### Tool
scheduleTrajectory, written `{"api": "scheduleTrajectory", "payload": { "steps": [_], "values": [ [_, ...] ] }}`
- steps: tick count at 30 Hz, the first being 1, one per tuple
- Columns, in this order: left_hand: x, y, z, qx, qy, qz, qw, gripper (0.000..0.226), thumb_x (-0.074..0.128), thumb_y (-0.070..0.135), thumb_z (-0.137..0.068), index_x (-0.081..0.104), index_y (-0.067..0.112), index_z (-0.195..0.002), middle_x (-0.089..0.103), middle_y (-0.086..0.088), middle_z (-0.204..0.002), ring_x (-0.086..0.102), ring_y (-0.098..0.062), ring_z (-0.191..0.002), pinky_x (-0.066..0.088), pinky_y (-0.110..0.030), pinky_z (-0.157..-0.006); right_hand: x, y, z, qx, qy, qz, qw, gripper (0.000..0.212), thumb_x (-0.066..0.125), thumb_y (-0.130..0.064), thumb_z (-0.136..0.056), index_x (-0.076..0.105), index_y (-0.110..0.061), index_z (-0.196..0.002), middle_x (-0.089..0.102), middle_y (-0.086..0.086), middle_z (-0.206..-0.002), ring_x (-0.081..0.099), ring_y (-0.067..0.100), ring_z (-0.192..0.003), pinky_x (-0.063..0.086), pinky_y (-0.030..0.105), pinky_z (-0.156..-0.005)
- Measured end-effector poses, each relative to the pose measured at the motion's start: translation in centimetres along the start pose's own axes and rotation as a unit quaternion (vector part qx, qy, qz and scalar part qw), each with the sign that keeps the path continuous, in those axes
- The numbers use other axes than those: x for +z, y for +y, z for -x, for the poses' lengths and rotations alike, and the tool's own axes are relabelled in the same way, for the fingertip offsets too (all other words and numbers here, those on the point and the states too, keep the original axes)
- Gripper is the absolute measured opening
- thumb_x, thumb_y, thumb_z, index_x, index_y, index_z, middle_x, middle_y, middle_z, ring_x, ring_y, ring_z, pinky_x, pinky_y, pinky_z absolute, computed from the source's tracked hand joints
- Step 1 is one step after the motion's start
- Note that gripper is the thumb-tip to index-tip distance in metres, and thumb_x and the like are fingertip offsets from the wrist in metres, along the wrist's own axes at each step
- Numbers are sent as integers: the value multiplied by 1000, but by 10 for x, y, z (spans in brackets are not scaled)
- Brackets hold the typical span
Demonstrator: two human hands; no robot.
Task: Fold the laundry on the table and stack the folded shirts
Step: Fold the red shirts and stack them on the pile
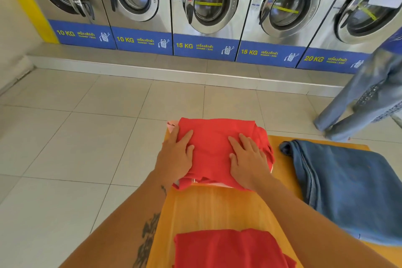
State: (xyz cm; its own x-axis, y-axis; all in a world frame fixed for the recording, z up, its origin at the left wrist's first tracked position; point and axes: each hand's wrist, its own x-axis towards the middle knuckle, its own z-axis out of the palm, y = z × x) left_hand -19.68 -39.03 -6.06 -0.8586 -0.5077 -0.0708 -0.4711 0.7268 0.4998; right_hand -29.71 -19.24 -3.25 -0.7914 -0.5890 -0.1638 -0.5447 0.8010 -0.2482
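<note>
A folded red shirt (pixel 212 146) lies on top of a small stack at the far left corner of the orange wooden table (pixel 213 209). A pale pink garment (pixel 172 126) peeks out beneath it. My left hand (pixel 177 154) lies flat on the shirt's left edge, fingers spread. My right hand (pixel 248 160) presses flat on its right half. Neither hand grips the cloth. Another red garment (pixel 230 248) lies at the table's near edge, between my forearms.
Folded blue jeans (pixel 348 189) cover the table's right side. A person in light jeans (pixel 367 98) walks past at the right. A row of steel washing machines (pixel 208 4) lines the far wall above a step. Tiled floor (pixel 76 137) lies to the left.
</note>
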Motion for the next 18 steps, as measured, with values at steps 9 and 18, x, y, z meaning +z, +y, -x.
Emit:
{"api": "scheduleTrajectory", "payload": {
  "steps": [9,18],
  "values": [
    [-2,4,104,1,104,109,989,54,52,24,-95,41,32,-147,14,2,-161,33,-27,-137,42,-47,-109,-20,19,43,-2,-30,-115,993,61,53,-28,-95,33,-26,-152,28,6,-160,28,31,-146,26,46,-119],
    [20,22,258,-74,-30,180,980,60,52,39,-96,27,43,-150,30,11,-142,42,-10,-127,44,-33,-108,8,49,188,91,-107,-223,965,58,61,-34,-94,40,-28,-147,49,4,-122,52,17,-107,39,28,-92]
  ]
}}
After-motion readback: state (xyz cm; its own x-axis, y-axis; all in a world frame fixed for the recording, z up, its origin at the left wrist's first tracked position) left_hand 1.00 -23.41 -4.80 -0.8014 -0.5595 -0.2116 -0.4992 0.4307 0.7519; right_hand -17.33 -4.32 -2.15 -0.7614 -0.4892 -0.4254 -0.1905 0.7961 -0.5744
